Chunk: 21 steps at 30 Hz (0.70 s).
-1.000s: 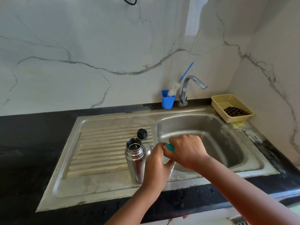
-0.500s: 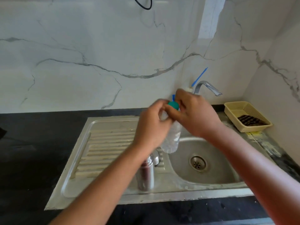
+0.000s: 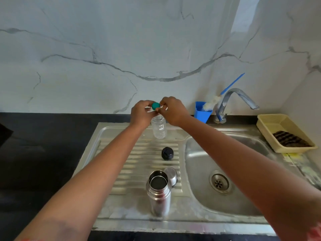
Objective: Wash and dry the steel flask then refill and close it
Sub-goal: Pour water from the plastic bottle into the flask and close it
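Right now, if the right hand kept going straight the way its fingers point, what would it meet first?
The right hand points leftward, its fingertips already pinching the green cap of the clear plastic bottle. So the cap comes first, and just past it the left hand, which holds the bottle's neck. Depth between the hands is hard to judge.

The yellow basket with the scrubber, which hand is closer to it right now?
Right. The right hand is at the green cap of the plastic bottle, well left of the yellow basket; the left hand grips the bottle's neck, further left still.
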Each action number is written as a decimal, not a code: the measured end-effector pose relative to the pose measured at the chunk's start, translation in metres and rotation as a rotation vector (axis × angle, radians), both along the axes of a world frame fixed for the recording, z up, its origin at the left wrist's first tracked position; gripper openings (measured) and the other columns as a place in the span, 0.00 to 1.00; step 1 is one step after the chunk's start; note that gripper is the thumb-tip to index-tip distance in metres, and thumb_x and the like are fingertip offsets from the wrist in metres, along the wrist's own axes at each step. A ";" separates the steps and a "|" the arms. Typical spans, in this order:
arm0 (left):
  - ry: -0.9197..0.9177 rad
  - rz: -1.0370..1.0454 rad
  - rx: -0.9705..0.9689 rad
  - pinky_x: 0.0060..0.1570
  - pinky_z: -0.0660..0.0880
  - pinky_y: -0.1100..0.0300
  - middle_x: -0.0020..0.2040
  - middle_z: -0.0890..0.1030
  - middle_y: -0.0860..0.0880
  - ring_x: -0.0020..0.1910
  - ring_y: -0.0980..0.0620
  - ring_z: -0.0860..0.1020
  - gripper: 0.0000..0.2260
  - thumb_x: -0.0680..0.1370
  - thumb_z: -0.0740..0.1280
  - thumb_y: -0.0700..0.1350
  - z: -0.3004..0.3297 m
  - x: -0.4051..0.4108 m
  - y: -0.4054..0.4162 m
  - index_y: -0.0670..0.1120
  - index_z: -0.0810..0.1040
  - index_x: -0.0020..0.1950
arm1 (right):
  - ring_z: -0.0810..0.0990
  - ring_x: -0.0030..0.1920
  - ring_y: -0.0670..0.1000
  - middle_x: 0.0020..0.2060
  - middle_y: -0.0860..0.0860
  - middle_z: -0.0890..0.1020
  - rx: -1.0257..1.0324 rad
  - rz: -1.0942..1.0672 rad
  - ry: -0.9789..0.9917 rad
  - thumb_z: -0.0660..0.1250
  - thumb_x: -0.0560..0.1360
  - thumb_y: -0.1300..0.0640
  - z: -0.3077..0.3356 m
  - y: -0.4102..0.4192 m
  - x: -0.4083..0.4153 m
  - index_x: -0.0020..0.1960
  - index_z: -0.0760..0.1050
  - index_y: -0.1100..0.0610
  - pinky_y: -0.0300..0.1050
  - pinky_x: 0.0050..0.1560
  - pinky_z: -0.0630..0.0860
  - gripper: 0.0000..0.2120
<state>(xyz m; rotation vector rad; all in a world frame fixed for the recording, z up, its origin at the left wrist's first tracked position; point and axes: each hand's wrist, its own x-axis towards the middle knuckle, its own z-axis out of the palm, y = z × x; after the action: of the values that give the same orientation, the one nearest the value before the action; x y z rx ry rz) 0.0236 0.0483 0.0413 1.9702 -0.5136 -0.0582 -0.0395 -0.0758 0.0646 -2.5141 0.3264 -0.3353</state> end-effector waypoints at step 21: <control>0.027 0.097 0.127 0.59 0.74 0.59 0.67 0.77 0.44 0.63 0.46 0.77 0.20 0.77 0.72 0.40 -0.045 0.052 -0.040 0.42 0.76 0.68 | 0.76 0.62 0.55 0.66 0.57 0.72 0.119 -0.051 0.062 0.65 0.80 0.54 -0.052 -0.023 0.056 0.72 0.69 0.60 0.41 0.61 0.70 0.23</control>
<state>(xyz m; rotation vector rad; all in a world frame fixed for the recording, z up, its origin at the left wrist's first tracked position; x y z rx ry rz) 0.0759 0.0087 -0.0037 2.1127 -0.4044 -0.0576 0.0162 -0.0989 0.0122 -2.4060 0.4233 -0.2507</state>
